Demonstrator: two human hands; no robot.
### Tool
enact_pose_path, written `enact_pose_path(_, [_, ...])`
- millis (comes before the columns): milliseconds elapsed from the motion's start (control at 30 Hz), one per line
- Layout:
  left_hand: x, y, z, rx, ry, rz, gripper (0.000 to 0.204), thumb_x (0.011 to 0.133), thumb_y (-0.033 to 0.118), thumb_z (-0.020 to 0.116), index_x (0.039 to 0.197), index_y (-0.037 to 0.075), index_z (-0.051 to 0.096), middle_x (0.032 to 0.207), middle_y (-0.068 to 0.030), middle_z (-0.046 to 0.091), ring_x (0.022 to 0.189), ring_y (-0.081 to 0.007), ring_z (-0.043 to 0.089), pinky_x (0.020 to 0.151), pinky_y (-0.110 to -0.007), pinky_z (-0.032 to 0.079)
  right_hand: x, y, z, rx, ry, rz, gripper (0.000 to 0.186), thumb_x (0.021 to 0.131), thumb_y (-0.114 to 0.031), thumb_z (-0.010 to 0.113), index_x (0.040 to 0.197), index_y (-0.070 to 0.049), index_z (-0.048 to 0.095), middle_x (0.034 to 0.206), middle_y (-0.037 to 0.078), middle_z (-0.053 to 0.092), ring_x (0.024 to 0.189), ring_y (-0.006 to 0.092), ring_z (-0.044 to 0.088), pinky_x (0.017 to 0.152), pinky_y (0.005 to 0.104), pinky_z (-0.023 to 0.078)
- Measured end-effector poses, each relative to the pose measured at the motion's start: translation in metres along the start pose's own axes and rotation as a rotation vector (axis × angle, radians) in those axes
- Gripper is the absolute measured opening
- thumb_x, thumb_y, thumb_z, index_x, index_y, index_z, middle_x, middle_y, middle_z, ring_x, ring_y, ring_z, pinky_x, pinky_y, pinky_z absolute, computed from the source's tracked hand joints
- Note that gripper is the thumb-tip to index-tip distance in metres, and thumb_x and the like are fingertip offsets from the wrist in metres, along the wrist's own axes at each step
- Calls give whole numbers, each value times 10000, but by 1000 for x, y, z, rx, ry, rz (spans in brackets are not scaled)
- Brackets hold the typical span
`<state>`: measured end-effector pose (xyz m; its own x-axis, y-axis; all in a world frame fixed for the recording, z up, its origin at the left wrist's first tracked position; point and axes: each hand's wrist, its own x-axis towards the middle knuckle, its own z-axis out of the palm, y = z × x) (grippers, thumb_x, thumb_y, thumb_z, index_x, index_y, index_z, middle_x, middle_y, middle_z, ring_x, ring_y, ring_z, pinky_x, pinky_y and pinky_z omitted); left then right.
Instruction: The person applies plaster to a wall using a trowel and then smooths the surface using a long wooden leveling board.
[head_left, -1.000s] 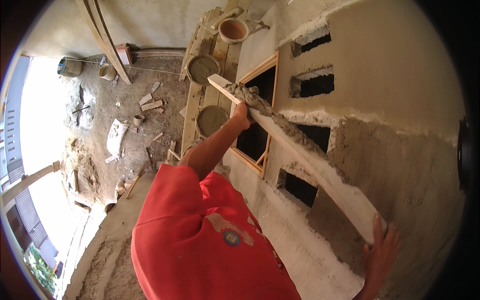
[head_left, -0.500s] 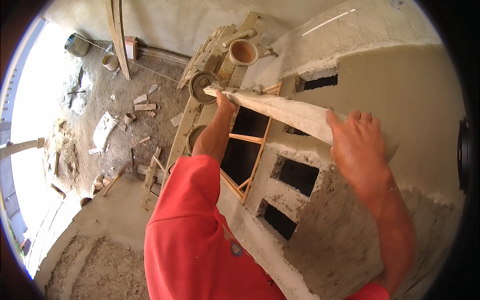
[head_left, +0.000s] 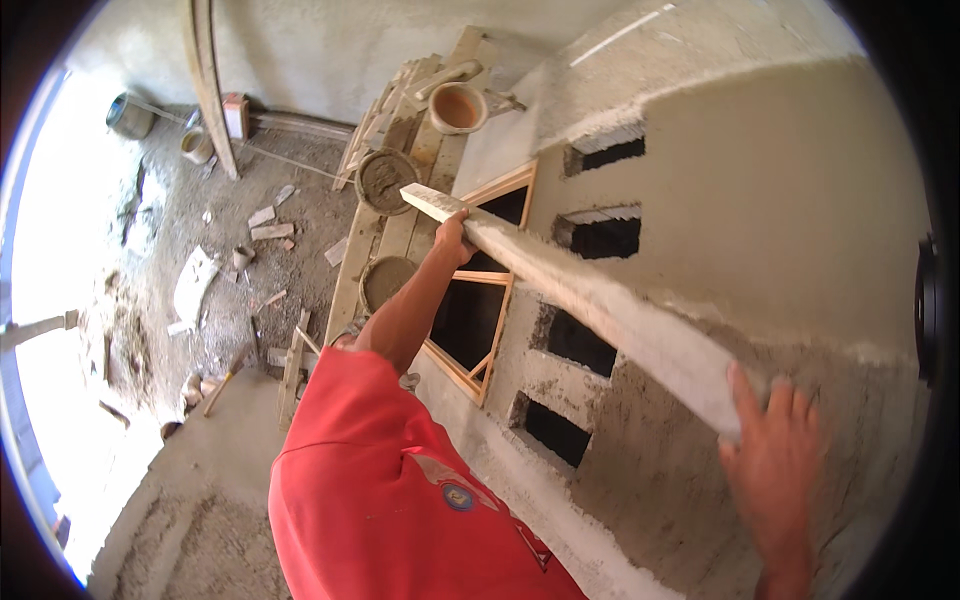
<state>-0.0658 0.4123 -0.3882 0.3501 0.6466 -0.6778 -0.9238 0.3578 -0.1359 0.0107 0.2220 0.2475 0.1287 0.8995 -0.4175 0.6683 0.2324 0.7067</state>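
A long, pale wooden straightedge board [head_left: 590,285] slants across the plastered wall [head_left: 770,200], its far-left end near a bucket of mortar [head_left: 385,180]. My left hand [head_left: 455,238] is closed around the board close to that end. At the lower right end, my right hand [head_left: 775,445] grips the board's edge, thumb and fingers partly blurred. Wet plaster looks smooth above the board and rougher below it. Several dark rectangular openings [head_left: 575,342] show in the wall above and below the board.
To the left, a plank scaffold [head_left: 395,235] carries the mortar bucket, a second mortar tub [head_left: 388,280] and an orange-lined bucket [head_left: 458,107]. A wooden window frame [head_left: 508,300] sits in the wall. Rubble and scraps lie on the ground [head_left: 225,290] below, near a leaning timber post [head_left: 210,90].
The board's right end has swung down and to the right with my right hand. My left hand has shifted slightly down, still on the board. The whole view has moved a little.
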Motion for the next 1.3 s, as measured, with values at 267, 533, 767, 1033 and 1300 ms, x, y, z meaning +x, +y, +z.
enact_pose_path(267, [-111, -109, 37, 547, -54, -46, 314, 940, 190, 604, 1181, 1, 528, 1109, -166, 629, 959, -312, 663, 772, -484, 591, -205, -27, 255, 378, 65, 447, 697, 631, -123, 825, 1259, -112, 524, 1192, 200, 484, 1126, 405, 462, 924, 493, 376])
enact_pose_path(533, [-185, -252, 48, 1013, -334, -42, 384, 916, 192, 639, 1192, 17, 438, 1119, -155, 587, 978, -285, 642, 777, -444, 572, -358, -174, 466, 593, 241, 853, 605, 609, -89, 745, 1158, -65, 493, 1138, 170, 472, 1109, 382, 460, 891, 532, 357])
enact_pose_path(767, [-225, -380, 12, 1194, -370, -77, 396, 922, 277, 649, 1227, 106, 463, 1142, -88, 585, 947, -227, 596, 740, -398, 512, -425, -262, 542, 634, 306, 1165, 615, 670, -152, 729, 1225, -56, 483, 1131, 173, 471, 1117, 395, 459, 939, 560, 342])
enact_pose_path(1033, [-230, -458, 29, 1125, -489, -41, 473, 926, 421, 620, 1237, 112, 443, 1139, -105, 567, 963, -238, 578, 774, -440, 506, -430, -262, 603, 570, 419, 1386, 499, 787, -147, 672, 1262, -79, 533, 1276, 188, 461, 1214, 407, 424, 1019, 571, 304])
enact_pose_path(1300, [-259, -487, 118, 1107, -444, 169, 468, 921, 400, 587, 1160, 3, 521, 1129, -144, 579, 975, -260, 592, 813, -419, 507, -400, -209, 582, 372, 459, 1436, 448, 828, -184, 612, 1266, -109, 563, 1248, 170, 483, 1199, 387, 427, 1010, 562, 301])
